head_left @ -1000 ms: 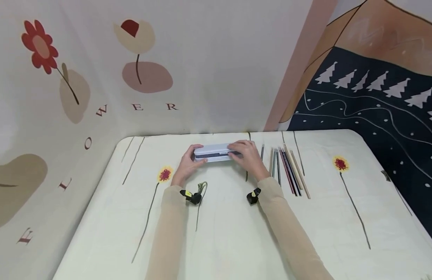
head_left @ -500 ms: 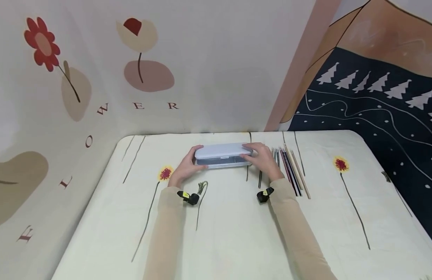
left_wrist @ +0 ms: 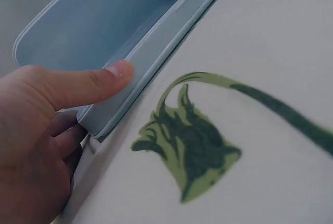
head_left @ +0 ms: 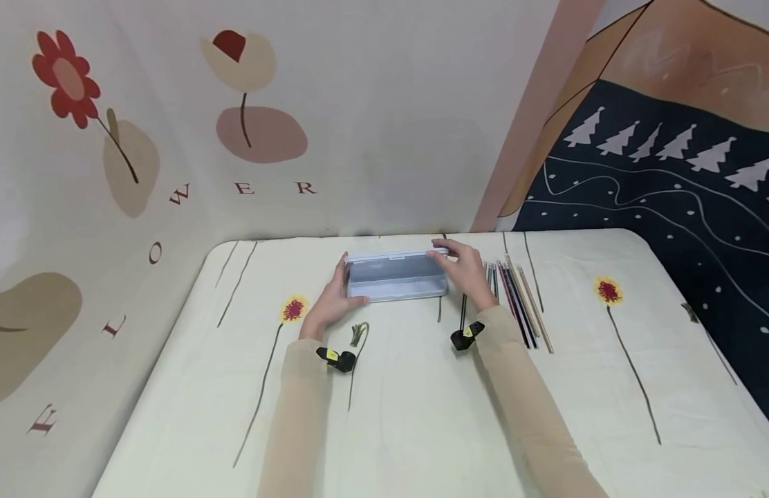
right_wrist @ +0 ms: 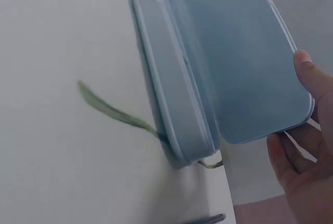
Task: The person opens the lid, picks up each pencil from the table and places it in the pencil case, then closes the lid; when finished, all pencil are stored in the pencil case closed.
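A light blue pencil case lies near the far side of the table with its lid raised, showing a hollow inside with a small divider toward the right. My left hand grips the left end of its base; in the left wrist view the thumb presses on the front wall. At the other end, my right hand pinches the right corner of the lid. The right thumb is on the lid's inner edge and the fingers are behind it.
Several pencils lie in a loose bundle right of the case. A single dark pencil lies nearer the right wrist. The table has a white cloth printed with flowers; printed fabric hangs behind it.
The lid has swung up and back from nearly closed to standing raised, uncovering the inside. My right hand has moved rightward to the lid's corner. My left hand stays at the left end.
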Demonstrator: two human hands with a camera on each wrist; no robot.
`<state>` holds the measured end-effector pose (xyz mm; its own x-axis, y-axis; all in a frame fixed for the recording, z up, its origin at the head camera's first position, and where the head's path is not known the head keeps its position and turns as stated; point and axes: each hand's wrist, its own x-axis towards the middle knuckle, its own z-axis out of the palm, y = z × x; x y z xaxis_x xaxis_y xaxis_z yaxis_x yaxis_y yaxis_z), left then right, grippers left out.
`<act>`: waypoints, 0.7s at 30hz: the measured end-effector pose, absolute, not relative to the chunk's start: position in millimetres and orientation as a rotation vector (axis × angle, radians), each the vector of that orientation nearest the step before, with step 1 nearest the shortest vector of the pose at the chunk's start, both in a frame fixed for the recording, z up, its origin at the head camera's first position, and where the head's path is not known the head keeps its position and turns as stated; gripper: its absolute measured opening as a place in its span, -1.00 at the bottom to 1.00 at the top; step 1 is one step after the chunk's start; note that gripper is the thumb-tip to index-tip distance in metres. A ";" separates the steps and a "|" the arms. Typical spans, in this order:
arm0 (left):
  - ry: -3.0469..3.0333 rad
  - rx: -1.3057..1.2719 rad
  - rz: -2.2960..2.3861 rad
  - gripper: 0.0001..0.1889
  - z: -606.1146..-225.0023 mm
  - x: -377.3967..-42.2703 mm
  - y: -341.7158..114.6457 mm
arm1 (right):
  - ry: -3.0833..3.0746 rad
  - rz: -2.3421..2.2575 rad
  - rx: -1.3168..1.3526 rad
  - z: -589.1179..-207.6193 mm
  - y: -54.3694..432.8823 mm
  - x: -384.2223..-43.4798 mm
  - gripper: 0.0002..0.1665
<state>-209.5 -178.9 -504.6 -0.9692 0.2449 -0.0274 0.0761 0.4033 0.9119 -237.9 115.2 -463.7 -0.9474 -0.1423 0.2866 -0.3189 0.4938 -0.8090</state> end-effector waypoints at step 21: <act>2.645 0.270 1.527 0.08 -501.7 -197.9 -170.7 | -2.562 1.471 0.112 -444.5 92.6 -264.8 -0.55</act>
<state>-197.9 -170.7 -501.7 -0.9816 0.1894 0.0225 0.1142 0.4891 0.8647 -264.8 92.6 -444.5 -0.9800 0.0263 0.1972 -0.1571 0.5061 -0.8480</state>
